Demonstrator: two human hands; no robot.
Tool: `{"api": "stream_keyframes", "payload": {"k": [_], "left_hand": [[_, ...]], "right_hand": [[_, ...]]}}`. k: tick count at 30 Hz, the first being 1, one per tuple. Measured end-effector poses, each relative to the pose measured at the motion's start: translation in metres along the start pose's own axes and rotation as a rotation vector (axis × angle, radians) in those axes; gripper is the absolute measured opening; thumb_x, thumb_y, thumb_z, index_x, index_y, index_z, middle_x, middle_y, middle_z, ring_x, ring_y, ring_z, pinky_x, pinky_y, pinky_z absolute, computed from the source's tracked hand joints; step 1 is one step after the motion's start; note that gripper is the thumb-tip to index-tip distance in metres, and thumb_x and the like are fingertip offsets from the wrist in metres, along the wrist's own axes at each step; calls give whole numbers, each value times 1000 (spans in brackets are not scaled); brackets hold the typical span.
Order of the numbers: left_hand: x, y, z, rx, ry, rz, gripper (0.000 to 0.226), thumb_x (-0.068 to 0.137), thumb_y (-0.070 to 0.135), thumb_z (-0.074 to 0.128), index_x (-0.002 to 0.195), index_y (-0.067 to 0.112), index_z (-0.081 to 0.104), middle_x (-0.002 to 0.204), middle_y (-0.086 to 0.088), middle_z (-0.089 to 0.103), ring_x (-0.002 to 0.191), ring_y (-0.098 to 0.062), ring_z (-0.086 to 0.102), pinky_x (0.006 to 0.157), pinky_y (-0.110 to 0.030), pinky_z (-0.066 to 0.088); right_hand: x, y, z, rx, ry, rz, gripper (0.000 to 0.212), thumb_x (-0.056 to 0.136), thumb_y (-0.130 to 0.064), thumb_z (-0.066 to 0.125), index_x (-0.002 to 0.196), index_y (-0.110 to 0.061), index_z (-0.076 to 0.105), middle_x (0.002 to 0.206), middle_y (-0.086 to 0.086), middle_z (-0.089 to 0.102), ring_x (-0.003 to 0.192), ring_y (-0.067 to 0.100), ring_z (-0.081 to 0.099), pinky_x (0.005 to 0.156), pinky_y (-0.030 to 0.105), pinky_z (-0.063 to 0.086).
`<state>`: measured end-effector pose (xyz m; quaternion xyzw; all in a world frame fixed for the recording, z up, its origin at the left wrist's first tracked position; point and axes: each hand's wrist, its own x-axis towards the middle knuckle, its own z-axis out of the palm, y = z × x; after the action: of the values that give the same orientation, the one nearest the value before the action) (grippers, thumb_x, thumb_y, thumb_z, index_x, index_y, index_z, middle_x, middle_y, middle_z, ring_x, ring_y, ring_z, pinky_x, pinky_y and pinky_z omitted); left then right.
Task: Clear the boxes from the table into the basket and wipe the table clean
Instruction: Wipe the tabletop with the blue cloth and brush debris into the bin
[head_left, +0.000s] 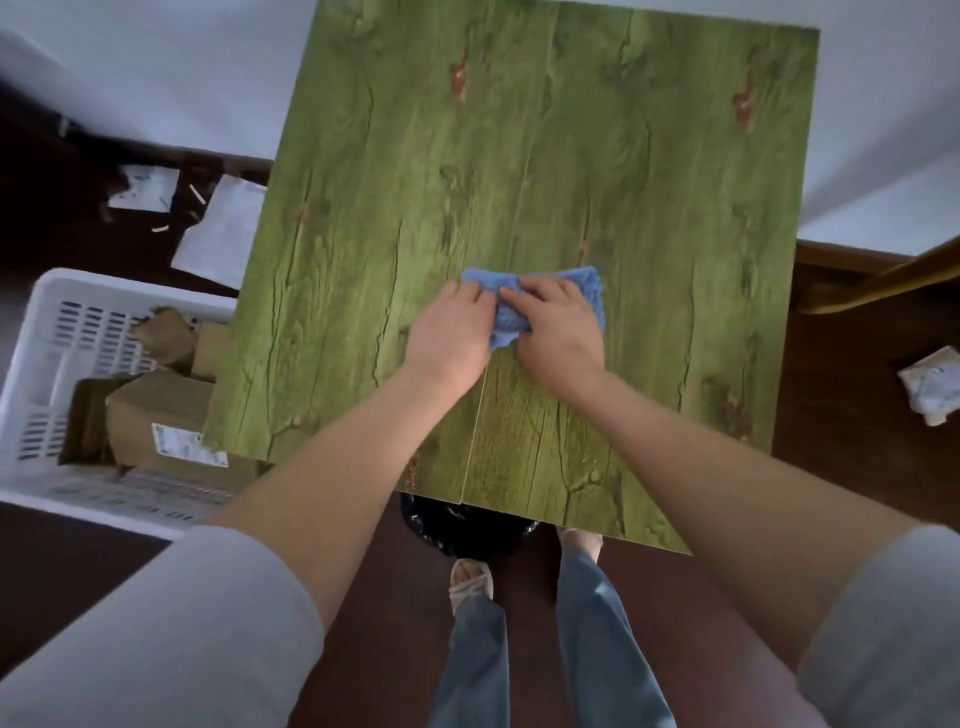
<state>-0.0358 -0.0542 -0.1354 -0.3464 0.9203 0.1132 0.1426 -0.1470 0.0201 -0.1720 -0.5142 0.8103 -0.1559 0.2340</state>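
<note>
A blue cloth (584, 283) lies bunched on the green wood-grain table (467, 156), a little right of its middle. My left hand (452, 335) holds the cloth's left end, fingers curled over its edge. My right hand (558, 327) lies on top of the cloth, its fingers gathering the fabric. A white plastic basket (49, 332) stands on the floor left of the table and holds several brown cardboard boxes (156, 410). No boxes are on the table.
Scraps of white paper (223, 228) and a small packet (143, 189) lie on the dark floor behind the basket. Another crumpled packet (932, 384) lies on the floor at right, below a wooden bar (883, 278). A black bag (467, 527) sits under the table's near edge by my feet.
</note>
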Motion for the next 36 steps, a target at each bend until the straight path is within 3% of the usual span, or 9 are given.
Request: {"api": "stream_keyframes", "payload": {"k": [3,4,7,10,13,17,23,31,36], "left_hand": [[-30,-14,4,51,47,20,42,60,25,83,93,8,64,90,-8,62,84,-24,61,58,-32,50],[-41,-19,4,61,25,17,39,60,23,83,90,8,63,88,-7,61,82,-24,62,55,-30,48],[-72,-35,14,68,-132,-34,26,84,25,60,106,12,57,106,-3,55,101,-21,56,67,-29,41],[-83,-49,14,69,-168,-46,24,86,26,53,107,14,58,106,-1,57,99,-20,57,66,-30,41],[-67,-65,-5,9,-100,-65,25,86,23,53,109,12,56,108,-4,56,100,-24,57,68,-34,46],[-24,-82,-30,-65,122,-160,31,89,14,53,119,7,54,113,-11,54,107,-29,53,75,-39,46],[11,-94,-14,-164,6,-186,47,87,17,59,132,13,48,131,-8,48,111,-31,55,89,-40,45],[-14,-101,-6,-83,87,-224,32,85,16,63,116,10,57,113,-10,54,105,-27,54,80,-37,46],[-60,-111,5,-4,33,-168,27,85,28,63,109,15,58,102,-2,56,95,-20,56,67,-31,47]], "right_hand": [[-27,-20,14,0,-58,-61,47,84,-9,56,128,-24,60,128,1,57,120,27,45,105,32,31],[-35,-28,18,3,-85,-81,46,83,-9,57,126,-25,62,126,0,58,118,28,46,104,33,34],[-52,-54,23,-45,-237,-173,42,86,-14,54,125,-30,60,121,-5,56,115,23,43,101,29,35],[-44,-72,13,-96,-379,-194,31,91,-22,48,117,-32,62,105,-6,52,111,20,41,87,25,36],[-14,-83,-2,-53,-359,-184,30,90,-26,49,116,-33,63,99,-4,50,110,21,46,86,31,39],[51,-88,-12,-36,-127,-121,39,89,-16,50,122,-33,61,115,0,54,114,24,43,93,35,41],[89,-84,4,-91,-147,13,52,90,-7,45,135,-32,50,141,-7,47,129,23,33,104,33,37],[57,-103,14,-184,-165,-38,37,92,-24,47,122,-42,57,123,-12,54,123,16,38,81,27,39],[18,-114,30,-210,-206,-140,24,91,-39,49,110,-37,64,102,-11,55,102,14,46,70,25,35]]}}
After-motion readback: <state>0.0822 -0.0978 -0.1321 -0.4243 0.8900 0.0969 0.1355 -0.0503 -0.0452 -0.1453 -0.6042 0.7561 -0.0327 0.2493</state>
